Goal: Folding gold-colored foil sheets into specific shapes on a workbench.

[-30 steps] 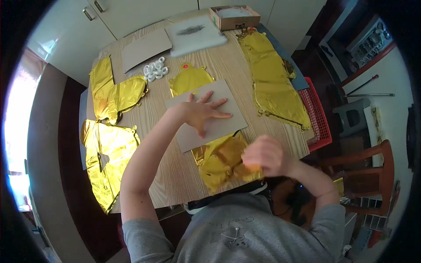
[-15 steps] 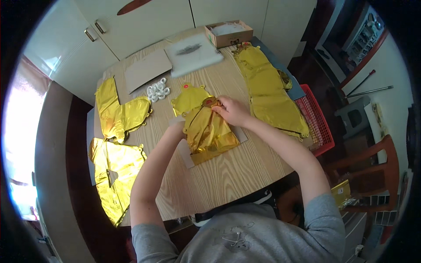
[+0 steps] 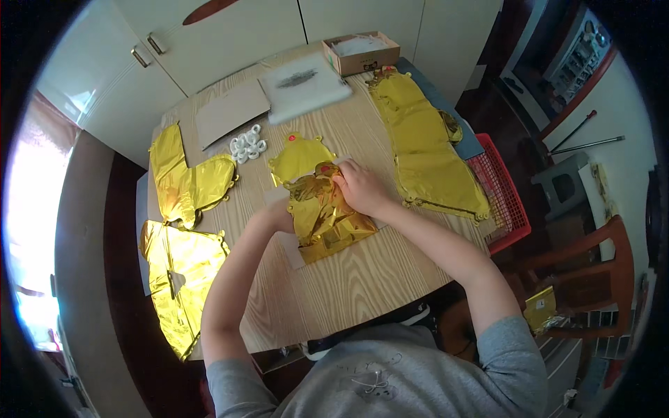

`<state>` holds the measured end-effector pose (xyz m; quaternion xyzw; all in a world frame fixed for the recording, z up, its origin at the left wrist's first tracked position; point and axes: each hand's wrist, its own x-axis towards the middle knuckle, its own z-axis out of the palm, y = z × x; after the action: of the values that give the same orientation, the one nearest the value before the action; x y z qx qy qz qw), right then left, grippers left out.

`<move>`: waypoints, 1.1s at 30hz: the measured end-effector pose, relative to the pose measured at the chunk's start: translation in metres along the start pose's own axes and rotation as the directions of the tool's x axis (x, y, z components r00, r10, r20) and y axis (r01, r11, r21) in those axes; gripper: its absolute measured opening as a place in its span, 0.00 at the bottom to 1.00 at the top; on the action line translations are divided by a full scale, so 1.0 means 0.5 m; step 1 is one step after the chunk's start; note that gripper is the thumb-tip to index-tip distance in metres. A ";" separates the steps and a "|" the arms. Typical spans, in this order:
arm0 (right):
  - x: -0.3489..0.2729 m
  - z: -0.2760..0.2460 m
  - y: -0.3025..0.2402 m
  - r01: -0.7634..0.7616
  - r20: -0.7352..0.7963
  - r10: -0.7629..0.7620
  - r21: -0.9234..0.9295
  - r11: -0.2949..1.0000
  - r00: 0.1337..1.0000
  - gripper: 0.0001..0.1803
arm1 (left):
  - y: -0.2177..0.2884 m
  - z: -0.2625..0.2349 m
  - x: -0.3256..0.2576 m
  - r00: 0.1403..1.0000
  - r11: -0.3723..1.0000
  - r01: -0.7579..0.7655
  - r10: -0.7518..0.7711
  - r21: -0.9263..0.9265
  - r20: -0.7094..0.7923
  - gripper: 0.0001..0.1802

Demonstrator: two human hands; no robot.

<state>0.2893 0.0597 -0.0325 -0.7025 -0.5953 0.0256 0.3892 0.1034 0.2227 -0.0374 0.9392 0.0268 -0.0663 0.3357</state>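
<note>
A gold foil balloon [image 3: 334,219], flat and crumpled, lies over a pale card [image 3: 292,252] in the middle of the table. My right hand [image 3: 361,188] closes on the foil's upper right, thumb and fingers gathered near a red spot. On the opposite side, my left hand [image 3: 281,213] is at the foil's left edge, its fingers hidden by the foil. Just beyond the hands, a yellow-gold piece of foil [image 3: 300,159] with small tabs and a red dot lies flat; whether it joins the crumpled part cannot be seen.
More flat gold foil balloons lie at the left [image 3: 185,272] and right [image 3: 428,146]. White ribbon rolls [image 3: 247,145], a grey-beige board [image 3: 232,111], a clear plastic bag [image 3: 306,87] and a cardboard box [image 3: 361,54] stand farther back. A red basket [image 3: 502,195] is beside the right edge.
The crumpled foil has been bunched up and folded over more between my hands. My right hand has shifted slightly down and now lies flatter over the foil.
</note>
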 end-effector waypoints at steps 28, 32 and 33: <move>0.015 0.014 0.019 -0.002 -0.083 0.021 0.225 0.974 0.996 0.11 | 0.304 0.149 -0.084 0.975 0.899 -0.031 0.125 0.437 -0.186 0.46; 0.013 0.008 0.021 -0.022 -0.043 0.035 0.264 0.964 0.998 0.13 | 0.306 0.146 -0.081 0.979 0.876 0.000 0.097 0.482 -0.177 0.49; 0.012 0.004 0.023 -0.022 -0.008 0.025 0.271 0.962 1.000 0.16 | 0.301 0.150 -0.080 0.981 0.874 0.010 0.086 0.487 -0.174 0.50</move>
<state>0.2994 0.0661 -0.0378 -0.6499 -0.5757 0.1073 0.4845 0.0701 0.0585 0.0055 0.9956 0.0227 0.0257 0.0867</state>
